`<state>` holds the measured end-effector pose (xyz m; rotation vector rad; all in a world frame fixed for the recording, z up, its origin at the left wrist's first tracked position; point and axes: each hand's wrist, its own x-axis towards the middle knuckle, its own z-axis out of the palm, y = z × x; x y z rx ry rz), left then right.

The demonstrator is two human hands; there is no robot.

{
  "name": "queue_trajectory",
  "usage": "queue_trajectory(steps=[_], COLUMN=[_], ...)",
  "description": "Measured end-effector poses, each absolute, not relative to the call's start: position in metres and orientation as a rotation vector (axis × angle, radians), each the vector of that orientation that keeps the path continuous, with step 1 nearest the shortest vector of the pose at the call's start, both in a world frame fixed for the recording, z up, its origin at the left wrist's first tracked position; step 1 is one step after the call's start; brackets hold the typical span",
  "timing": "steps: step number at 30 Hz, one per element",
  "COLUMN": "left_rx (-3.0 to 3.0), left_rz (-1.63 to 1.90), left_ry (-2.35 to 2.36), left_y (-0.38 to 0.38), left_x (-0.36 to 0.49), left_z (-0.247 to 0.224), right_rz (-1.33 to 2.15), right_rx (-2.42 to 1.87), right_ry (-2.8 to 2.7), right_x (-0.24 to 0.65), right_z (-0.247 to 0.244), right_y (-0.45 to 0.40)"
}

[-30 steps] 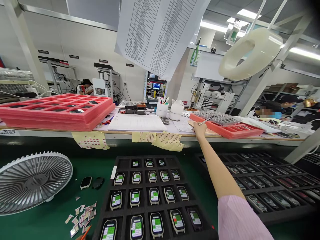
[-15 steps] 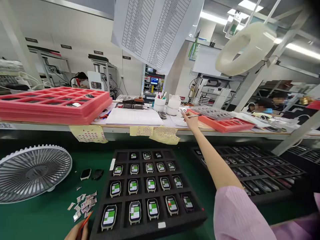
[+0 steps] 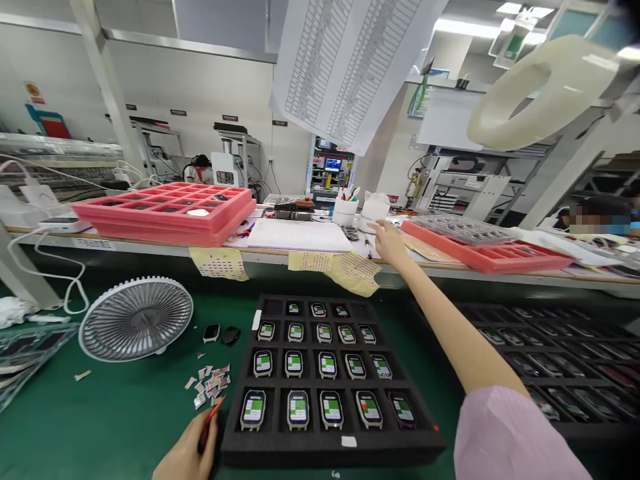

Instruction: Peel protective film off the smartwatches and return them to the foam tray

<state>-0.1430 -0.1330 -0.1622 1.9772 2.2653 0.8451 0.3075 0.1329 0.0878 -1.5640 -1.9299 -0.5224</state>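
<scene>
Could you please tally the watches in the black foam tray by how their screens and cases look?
Black foam tray:
Green-and-white screen, light case: 16
Red-and-green screen, light case: 1
Green screen, dark case: 1
Total: 18

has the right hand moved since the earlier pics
Yes, leftward: the right hand is now past the left end of the red foam tray.

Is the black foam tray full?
Not full: the black foam tray has an empty far-left slot; most slots hold watches.
</scene>
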Motion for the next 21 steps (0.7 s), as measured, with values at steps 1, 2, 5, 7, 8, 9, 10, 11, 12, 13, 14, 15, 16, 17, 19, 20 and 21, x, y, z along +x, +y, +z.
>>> queue_trajectory(steps=[1, 2, 5, 7, 8, 9, 10, 11, 12, 13, 14, 15, 16, 17, 19, 20, 21], left_rx=[2.022, 2.084, 2.299, 2.433, 2.521, 2.604, 2.693, 2.794, 2.897, 2.997, 3.073, 3.121, 3.134, 3.123, 3.069, 3.02, 2.954], left_rz=[0.892, 0.949, 1.165, 1.307, 1.373, 1.393, 1.442, 1.489, 1.489, 1.443, 1.397, 1.328, 1.3, 1.303, 1.274, 1.245, 1.206], left_ry=[2.258, 2.229, 2.085, 1.988, 1.923, 1.871, 1.779, 1.627, 1.437, 1.23, 1.034, 0.878, 0.748, 0.649, 0.54, 0.535, 0.578], left_y=[-0.134, -0.135, -0.135, -0.133, -0.131, -0.129, -0.126, -0.122, -0.118, -0.114, -0.109, -0.105, -0.099, -0.094, -0.081, -0.073, -0.064], left_x=[-0.142, -0.142, -0.145, -0.144, -0.141, -0.136, -0.127, -0.117, -0.105, -0.092, -0.078, -0.066, -0.054, -0.045, -0.031, -0.027, -0.024], left_z=[-0.16, -0.156, -0.136, -0.111, -0.096, -0.08, -0.065, -0.052, -0.04, -0.03, -0.023, -0.019, -0.016, -0.014, -0.013, -0.012, -0.011], right_rz=[-0.623, -0.702, -0.695, -0.51, -0.403, -0.289, -0.182, -0.077, 0.037, 0.151, 0.247, 0.316, 0.353, 0.364, 0.341, 0.339, 0.348], right_rx=[-1.497, -1.405, -1.167, -1.09, -1.059, -1.027, -0.991, -0.952, -0.928, -0.905, -0.872, -0.846, -0.834, -0.84, -0.886, -0.918, -0.941], right_ry=[-1.909, -1.909, -2.077, -2.255, -2.318, -2.382, -2.439, -2.491, -2.528, -2.559, -2.584, -2.606, -2.624, -2.632, -2.608, -2.562, -2.502], right_x=[0.302, 0.295, 0.265, 0.238, 0.224, 0.21, 0.196, 0.182, 0.17, 0.16, 0.152, 0.146, 0.142, 0.141, 0.145, 0.149, 0.155], right_z=[0.088, 0.088, 0.076, 0.061, 0.052, 0.043, 0.034, 0.026, 0.019, 0.013, 0.008, 0.004, 0.0, -0.003, -0.008, -0.01, -0.011], right_y=[0.123, 0.111, 0.067, 0.032, 0.015, -0.002, -0.017, -0.03, -0.042, -0.051, -0.057, -0.061, -0.063, -0.062, -0.054, -0.046, -0.037])
